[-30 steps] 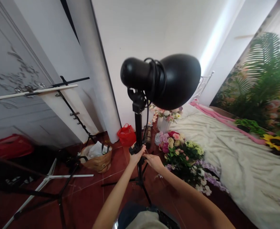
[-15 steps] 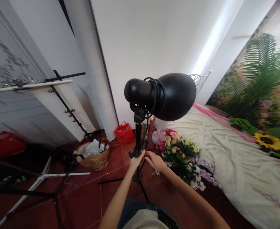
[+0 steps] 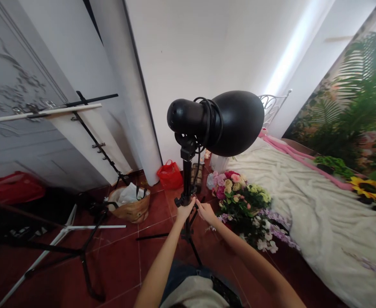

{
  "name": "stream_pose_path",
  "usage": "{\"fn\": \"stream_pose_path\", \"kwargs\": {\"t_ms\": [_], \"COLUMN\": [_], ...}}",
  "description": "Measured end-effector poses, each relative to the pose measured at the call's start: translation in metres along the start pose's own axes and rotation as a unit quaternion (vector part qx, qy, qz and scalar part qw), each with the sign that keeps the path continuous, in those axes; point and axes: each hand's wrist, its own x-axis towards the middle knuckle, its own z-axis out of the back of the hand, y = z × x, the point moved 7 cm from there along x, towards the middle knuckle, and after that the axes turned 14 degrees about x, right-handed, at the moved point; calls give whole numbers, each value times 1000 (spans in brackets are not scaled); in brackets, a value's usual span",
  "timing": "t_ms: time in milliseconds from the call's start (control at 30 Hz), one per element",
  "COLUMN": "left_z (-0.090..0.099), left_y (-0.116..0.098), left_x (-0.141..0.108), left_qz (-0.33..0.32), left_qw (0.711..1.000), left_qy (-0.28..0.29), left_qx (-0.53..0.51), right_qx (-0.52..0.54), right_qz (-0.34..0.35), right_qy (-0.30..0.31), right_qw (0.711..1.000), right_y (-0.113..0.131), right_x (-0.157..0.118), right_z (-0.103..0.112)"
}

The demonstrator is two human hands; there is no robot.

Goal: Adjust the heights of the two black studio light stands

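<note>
The lamp (image 3: 239,122) is at the centre of the frame, mounted on top of a black stand (image 3: 187,177). Its wide shade points to the right of the frame, and its rounded rear end faces left. A black cord (image 3: 209,122) is wound around the neck of the lamp, with one length hanging beside the post. The post is upright; the legs of the stand are spread on the red tile floor (image 3: 117,269) at the lower centre.

The left hand (image 3: 185,209) is clamped around the post, directly below a dark collar (image 3: 184,199), with the thumb across the near side. The right hand (image 3: 207,212) is positioned at the right side of the post, fingers bent toward it, close to the left thumb. Whether the right fingers grip a part of the stand cannot be told.

Right of the stand, a bunch of flowers (image 3: 232,192) lies beside a bed covered with a pale blanket (image 3: 303,188). A sunflower (image 3: 369,188) rests on the blanket at the right edge of the frame. Left of the post, near the wall (image 3: 190,55), a red bag (image 3: 169,175) stands on the floor. A basket (image 3: 131,211) containing white material is located farther left. A white rod (image 3: 78,109) crosses the upper left of the frame, above a hanging white sheet (image 3: 88,147).
</note>
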Motion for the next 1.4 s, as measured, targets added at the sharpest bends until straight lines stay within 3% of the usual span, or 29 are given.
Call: {"fn": "stream_pose_path", "kwargs": {"t_ms": [100, 200, 267, 333, 433, 533, 633, 700, 833, 1067, 1167, 1300, 1400], "left_z": [-2, -1, -1, -2, -1, 0, -1, -2, -4, -3, -3, 0, 9], "left_y": [1, 2, 0, -3, -9, -12, -10, -7, -6, 4, 3, -9, -20], "left_x": [0, -2, -4, -6, -8, -9, -9, -8, -7, -6, -7, -16, -35], "left_qz": [3, 6, 5, 6, 4, 7, 27, 38, 33, 46, 39, -8, -63], "left_qw": [1000, 1000, 999, 999, 999, 999, 998, 998, 998, 999, 999, 999, 997], "left_qy": [5, -13, -16, -11, -10, -14, -21, -23, -22, -15, -6, 7, 13], "left_qx": [4, -16, -29, -33, -37, -48, -52, -51, -48, -10, -15, -42, -34], "right_qx": [84, 190, 238, 231, 92, -51, -177, -225, -247, -265, -228, -136, -62], "right_qz": [-152, -281, -312, -313, -236, -88, 85, 158, 246, 302, 246, 64, -74], "right_qy": [41, 105, 159, 187, 117, 6, -38, -35, -52, -70, -65, -66, -14], "right_qw": [984, 935, 906, 902, 960, 995, 980, 961, 936, 913, 940, 986, 995], "right_y": [-10, -13, -10, -9, -11, -1, 13, 15, 17, 22, 16, 7, 6], "right_x": [0, -4, -6, -9, -8, -8, -8, -7, -5, 1, 8, 8, 3], "right_z": [-7, -15, -20, -21, -8, 7, 12, 11, 11, 2, 1, 6, 5]}}
